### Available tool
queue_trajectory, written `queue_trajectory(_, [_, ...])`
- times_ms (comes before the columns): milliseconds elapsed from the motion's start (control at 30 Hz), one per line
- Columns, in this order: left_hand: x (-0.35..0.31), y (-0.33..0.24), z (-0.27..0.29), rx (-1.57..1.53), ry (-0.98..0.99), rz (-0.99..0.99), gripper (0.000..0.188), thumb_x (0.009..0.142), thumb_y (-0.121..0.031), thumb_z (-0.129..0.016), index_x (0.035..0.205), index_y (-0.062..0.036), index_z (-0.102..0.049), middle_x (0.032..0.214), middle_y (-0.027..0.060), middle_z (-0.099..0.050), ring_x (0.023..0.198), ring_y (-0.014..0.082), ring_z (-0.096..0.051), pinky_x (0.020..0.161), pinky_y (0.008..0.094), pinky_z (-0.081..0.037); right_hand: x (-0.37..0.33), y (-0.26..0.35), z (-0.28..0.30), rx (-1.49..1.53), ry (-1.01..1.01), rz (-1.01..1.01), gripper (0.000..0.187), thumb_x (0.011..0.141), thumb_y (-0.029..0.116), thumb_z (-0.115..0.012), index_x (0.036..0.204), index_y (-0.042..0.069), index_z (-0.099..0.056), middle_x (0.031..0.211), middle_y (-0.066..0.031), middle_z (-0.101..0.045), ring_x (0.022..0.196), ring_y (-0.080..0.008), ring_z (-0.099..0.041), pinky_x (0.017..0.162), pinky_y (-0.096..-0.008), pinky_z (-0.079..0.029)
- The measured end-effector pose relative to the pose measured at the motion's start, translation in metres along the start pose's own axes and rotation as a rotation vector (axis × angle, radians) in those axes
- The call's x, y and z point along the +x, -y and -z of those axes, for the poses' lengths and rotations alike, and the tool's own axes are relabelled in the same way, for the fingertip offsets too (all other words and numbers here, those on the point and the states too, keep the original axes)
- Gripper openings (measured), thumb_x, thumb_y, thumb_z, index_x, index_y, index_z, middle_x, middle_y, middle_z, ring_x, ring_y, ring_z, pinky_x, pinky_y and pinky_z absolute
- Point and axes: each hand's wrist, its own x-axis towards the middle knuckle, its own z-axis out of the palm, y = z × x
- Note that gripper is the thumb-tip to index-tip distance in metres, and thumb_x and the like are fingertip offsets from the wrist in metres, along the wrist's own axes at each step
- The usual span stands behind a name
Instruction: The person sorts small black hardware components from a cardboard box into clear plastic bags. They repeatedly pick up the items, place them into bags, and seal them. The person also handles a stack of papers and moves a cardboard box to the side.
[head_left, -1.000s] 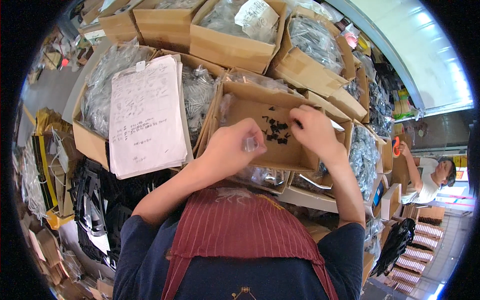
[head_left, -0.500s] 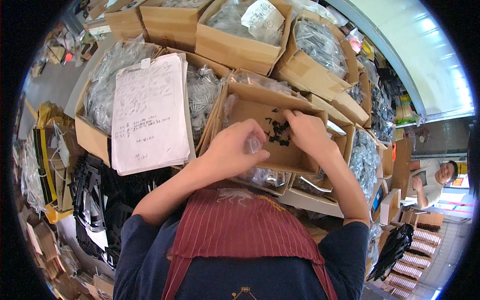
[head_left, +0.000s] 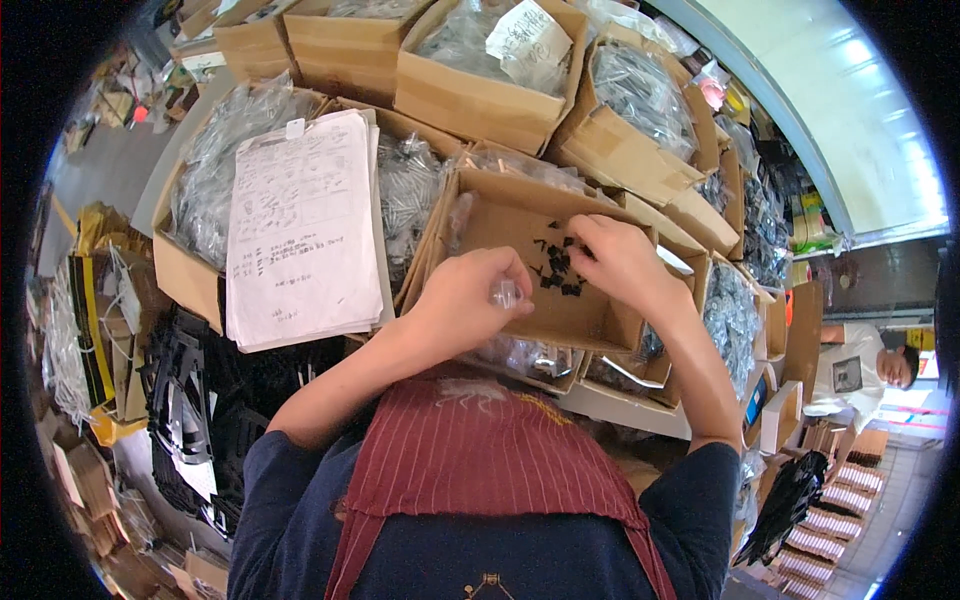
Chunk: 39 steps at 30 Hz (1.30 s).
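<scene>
Left hand [head_left: 468, 297] curled round a clear bag [head_left: 507, 293], right hand [head_left: 625, 262] narrowed at black parts [head_left: 560, 266] in a box [head_left: 502, 212] — hold unclear — seemingly mid-pick, the next move needing a fine pinch.

Small parts [head_left: 558, 268] lay loose in the open carton [head_left: 497, 222], right of its centre. The person's right hand [head_left: 618, 262] was at the pile's right edge; the left hand [head_left: 472, 300], holding a plastic bag [head_left: 507, 293], was over the carton's near left. A paper stack [head_left: 305, 235] rested left of the carton, across filled boxes [head_left: 187, 278]. More boxes [head_left: 480, 112] stood behind; a co-worker [head_left: 850, 375], far right.
</scene>
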Motion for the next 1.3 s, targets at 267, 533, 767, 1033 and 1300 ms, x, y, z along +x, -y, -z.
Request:
queue_trajectory(267, [-0.002, 0.005, -0.002, -0.057, -0.063, -0.082, 0.031, 0.081, -0.011, -0.081, 0.104, -0.0034, -0.064, 0.097, 0.0094, -0.068, 0.092, 0.0218, -0.066, 0.083, 0.0339, -0.051, 0.0, 0.076, 0.048, 0.371, -0.08, 0.286, 0.028, 0.082, 0.002, -0.078, 0.109, 0.009, -0.072, 0.097, -0.0075, -0.065, 0.081, -0.0248, -0.066, 0.069, -0.0329, -0.055])
queue_trajectory(533, [-0.002, 0.005, 0.001, -0.189, 0.019, -0.083, 0.038, 0.081, -0.012, -0.084, 0.111, -0.0014, -0.062, 0.106, 0.0074, -0.067, 0.103, 0.0179, -0.063, 0.092, 0.0344, -0.049, 0.005, 0.08, 0.043, 0.398, -0.148, 0.298, 0.029, 0.083, -0.001, -0.076, 0.111, 0.007, -0.073, 0.104, -0.0081, -0.067, 0.087, -0.0232, -0.069, 0.073, -0.0328, -0.057])
queue_trajectory(767, [-0.001, 0.012, 0.0, -0.275, 0.004, -0.201, 0.038, 0.081, -0.011, -0.085, 0.111, -0.0023, -0.063, 0.105, 0.0067, -0.067, 0.1, 0.0201, -0.063, 0.093, 0.0346, -0.049, 0.003, 0.086, 0.051, 0.574, -0.144, 0.197, 0.036, 0.083, -0.011, -0.066, 0.115, 0.004, -0.071, 0.106, -0.0101, -0.07, 0.093, -0.0217, -0.07, 0.078, -0.0345, -0.058])
queue_trajectory(1033, [-0.002, 0.007, -0.006, 0.023, -0.219, -0.207, 0.034, 0.076, -0.01, -0.079, 0.104, -0.004, -0.061, 0.098, 0.0149, -0.064, 0.092, 0.0347, -0.062, 0.082, 0.0422, -0.051, 0.002, 0.081, 0.035, 0.323, -0.008, 0.367, 0.041, 0.076, -0.007, -0.061, 0.114, 0.007, -0.071, 0.098, -0.0083, -0.07, 0.09, -0.0323, -0.064, 0.079, -0.0411, -0.055])
queue_trajectory(1300, [-0.001, 0.001, -0.001, 0.102, -0.167, -0.095, 0.027, 0.082, -0.019, -0.082, 0.093, -0.0037, -0.062, 0.085, 0.0109, -0.062, 0.077, 0.0268, -0.06, 0.071, 0.0372, -0.05, 0.013, 0.038, 0.024, 0.257, -0.256, 0.012, 0.024, 0.084, -0.006, -0.063, 0.104, 0.003, -0.073, 0.103, -0.0129, -0.074, 0.086, -0.0254, -0.072, 0.073, -0.0351, -0.058])
